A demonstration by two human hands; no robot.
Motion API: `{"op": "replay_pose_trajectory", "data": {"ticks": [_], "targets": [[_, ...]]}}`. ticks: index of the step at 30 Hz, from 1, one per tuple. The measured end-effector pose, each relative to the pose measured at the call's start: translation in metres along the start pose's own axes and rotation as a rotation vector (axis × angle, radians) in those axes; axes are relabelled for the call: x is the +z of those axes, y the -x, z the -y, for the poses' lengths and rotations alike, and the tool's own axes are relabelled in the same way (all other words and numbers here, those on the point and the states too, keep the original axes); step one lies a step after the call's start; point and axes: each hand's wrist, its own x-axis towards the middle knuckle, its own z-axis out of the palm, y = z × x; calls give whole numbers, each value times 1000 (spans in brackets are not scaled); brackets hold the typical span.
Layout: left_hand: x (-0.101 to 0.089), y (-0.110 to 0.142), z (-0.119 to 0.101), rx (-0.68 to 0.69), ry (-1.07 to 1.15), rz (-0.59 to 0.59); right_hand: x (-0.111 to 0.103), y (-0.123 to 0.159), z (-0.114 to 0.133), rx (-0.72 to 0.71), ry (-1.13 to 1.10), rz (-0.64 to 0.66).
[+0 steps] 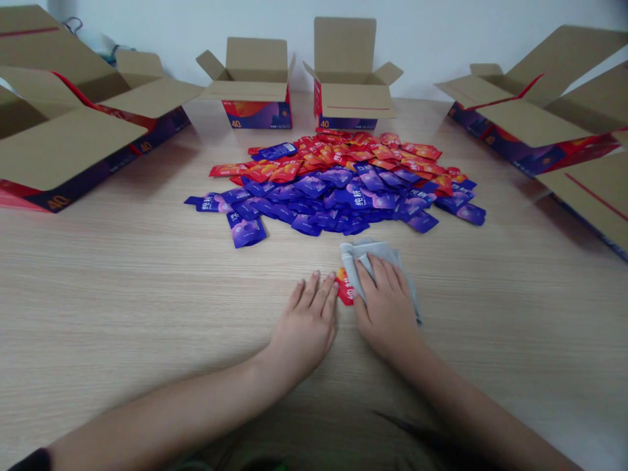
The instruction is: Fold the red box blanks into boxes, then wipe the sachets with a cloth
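Note:
A red pouch [345,289] with white lettering lies on the table between my hands, partly hidden under a folded light-grey cloth [377,249]. My right hand [387,307] presses down on the cloth and grips it, fingers curled over its folds. At the pouch's left edge, my left hand [307,320] rests flat with fingers stretched out; its fingertips appear to touch that edge. Beyond both hands is a heap of purple pouches [314,203], with red-orange pouches [338,149] piled behind them.
Two open cardboard boxes, a left one [258,112] and a right one [348,121], stand at the back against the wall. More open boxes line the left side [118,154] and the right side [520,140] of the wooden table [122,294]. One purple pouch [246,230] lies at the heap's front left.

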Motion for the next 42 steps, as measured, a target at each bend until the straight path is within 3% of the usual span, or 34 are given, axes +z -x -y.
{"op": "replay_pose_trajectory", "data": {"ticks": [3,6,12,15,20,23,28,31,37,39,42], "targets": [[1,-1,0,5,2,5,2,-3,18,-120,-61,48],[1,-1,1,4,4,10,3,-3,18,-146,-88,47],[1,1,2,9,-3,14,1,4,-19,56,6,-25],[2,1,1,6,-20,7,0,3,-19,83,26,-32],[0,0,1,12,-23,9,1,-5,13,-111,-57,41],[0,0,2,10,-10,13,1,-5,15,-163,-92,54],[1,1,2,8,-10,17,1,4,-16,-5,-24,-25],[0,1,0,4,-8,24,1,4,-20,58,5,-60],[0,0,1,11,-5,14,1,-7,18,-147,-98,54],[0,-1,2,10,-1,16,1,-7,17,-181,-121,69],[1,0,3,10,-8,3,1,-1,-4,-108,-90,30]]}}
